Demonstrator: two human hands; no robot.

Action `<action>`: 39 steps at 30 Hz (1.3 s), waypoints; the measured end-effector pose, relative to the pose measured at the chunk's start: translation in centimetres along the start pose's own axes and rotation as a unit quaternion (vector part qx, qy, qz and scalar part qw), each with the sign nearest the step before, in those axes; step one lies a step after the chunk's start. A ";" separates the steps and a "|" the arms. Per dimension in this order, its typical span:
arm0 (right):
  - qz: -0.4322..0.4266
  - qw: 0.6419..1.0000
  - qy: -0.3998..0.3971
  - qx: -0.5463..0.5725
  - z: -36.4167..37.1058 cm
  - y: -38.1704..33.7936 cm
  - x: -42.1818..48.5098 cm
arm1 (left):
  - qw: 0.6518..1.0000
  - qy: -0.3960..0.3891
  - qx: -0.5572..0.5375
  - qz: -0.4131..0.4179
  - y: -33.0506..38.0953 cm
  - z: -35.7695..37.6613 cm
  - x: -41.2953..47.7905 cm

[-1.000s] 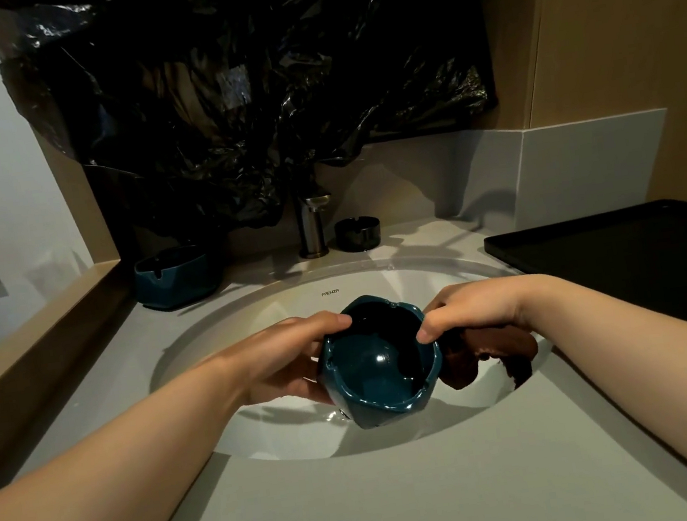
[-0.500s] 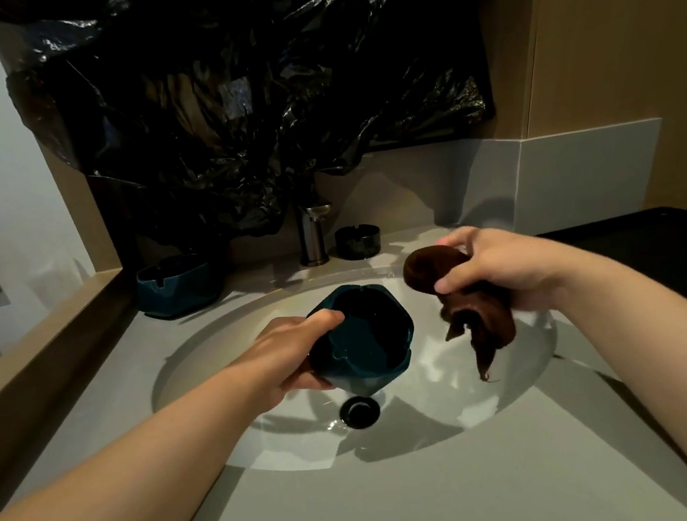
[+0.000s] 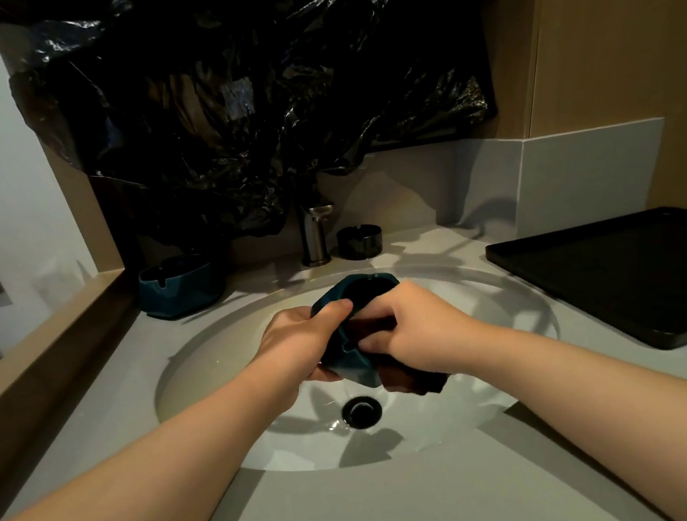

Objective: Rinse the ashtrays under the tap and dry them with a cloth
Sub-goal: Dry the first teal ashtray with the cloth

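Teal ashtray (image 3: 358,367) tilted over sink (image 3: 215,364), 12 o'clock of drain (image 3: 361,411). Left hand (image 3: 300,340) grips its rim. Right hand (image 3: 412,334) presses bunched brown cloth (image 3: 410,380) to its 3 o'clock side. Advice: turn ashtray slowly, work cloth into notches, grip firmly since it is probably slick.

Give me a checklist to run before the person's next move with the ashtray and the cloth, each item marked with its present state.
1. The left hand grips the teal ashtray: ok.
2. The right hand holds the brown cloth pressed against that ashtray: ok.
3. The ashtray is held over the sink, so drips fall into the basin: ok.
4. No running stream shows at the tap: ok.
5. The ashtray's inside is dry: cannot tell, as hands and cloth cover it.
6. The second teal ashtray and the black ashtray beside the tap are rinsed and dried: cannot tell.
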State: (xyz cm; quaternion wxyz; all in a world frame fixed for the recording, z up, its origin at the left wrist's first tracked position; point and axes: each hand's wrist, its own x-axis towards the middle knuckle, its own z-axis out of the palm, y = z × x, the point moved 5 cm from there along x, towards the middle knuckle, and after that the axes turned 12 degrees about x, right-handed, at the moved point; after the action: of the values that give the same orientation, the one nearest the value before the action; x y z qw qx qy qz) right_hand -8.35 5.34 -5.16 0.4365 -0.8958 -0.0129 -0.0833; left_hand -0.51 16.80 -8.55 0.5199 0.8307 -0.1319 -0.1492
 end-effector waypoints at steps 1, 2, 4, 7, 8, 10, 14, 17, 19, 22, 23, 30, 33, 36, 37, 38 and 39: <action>-0.005 1.000 -0.016 -0.003 0.0 -0.1 -0.1 | 1.000 0.005 0.002 0.005 0.0 0.0 0.0; 0.002 1.000 -0.031 0.006 -0.2 -0.1 -0.1 | 1.000 0.011 0.001 0.009 0.1 0.0 0.0; 0.032 0.997 -0.070 0.028 -0.6 0.2 -0.4 | 1.000 0.024 0.009 0.014 0.3 -0.1 0.0; 0.010 0.978 -0.124 -0.165 -0.6 0.3 -0.3 | 0.999 0.034 0.036 0.015 0.3 0.0 0.0; -0.021 0.958 -0.129 -0.256 -0.3 0.2 -0.2 | 0.999 0.034 0.037 0.012 0.3 0.0 0.0; -0.080 0.915 -0.119 -0.377 0.0 0.0 -0.1 | 0.999 0.030 0.031 0.004 0.4 0.0 0.0; -0.176 0.863 -0.044 -0.471 -0.4 -1.1 -0.4 | 0.999 0.008 0.039 -0.001 0.4 -0.3 0.0; -0.190 0.846 -0.027 -0.498 -0.2 -1.4 -0.6 | 1.000 -0.003 0.026 -0.002 0.3 0.0 -0.1; -0.180 0.835 -0.050 -0.518 0.2 -1.5 -0.7 | 1.000 0.013 0.024 -0.002 0.3 0.0 -0.1; -0.139 0.844 -0.090 -0.510 1.0 -1.6 -0.8 | 0.998 0.056 0.029 0.018 0.7 -0.3 -0.3; -0.117 0.859 -0.096 -0.490 1.1 -1.6 -0.8 | 0.997 0.068 0.031 0.025 0.8 -0.3 -0.3; 0.050 0.996 -0.070 -0.020 -0.4 0.0 -0.5 | 0.996 0.067 0.051 0.041 0.6 -0.2 -0.4; 0.076 0.984 -0.033 0.157 -0.9 0.7 -0.5 | 0.997 0.055 0.034 0.036 0.6 -0.2 -0.2; 0.066 0.979 -0.031 0.190 -0.8 0.6 -0.6 | 0.998 0.042 0.037 0.036 0.5 -0.2 -0.1; 0.052 0.984 -0.040 0.164 -0.9 0.5 -0.7 | 0.998 0.040 0.041 0.037 0.5 -0.2 -0.2; 0.041 0.989 -0.052 0.130 -1.0 0.3 -0.9 | 0.998 0.041 0.042 0.037 0.5 -0.2 -0.2; 0.032 0.993 -0.062 0.093 -1.2 0.2 -1.0 | 0.998 0.043 0.039 0.037 0.4 -0.3 -0.1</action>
State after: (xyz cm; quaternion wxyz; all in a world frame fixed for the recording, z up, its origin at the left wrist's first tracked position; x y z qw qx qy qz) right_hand -9.48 4.30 -4.78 0.5184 -0.8549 -0.0187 -0.0121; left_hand -0.55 16.93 -8.01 0.4971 0.8508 -0.1454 -0.0885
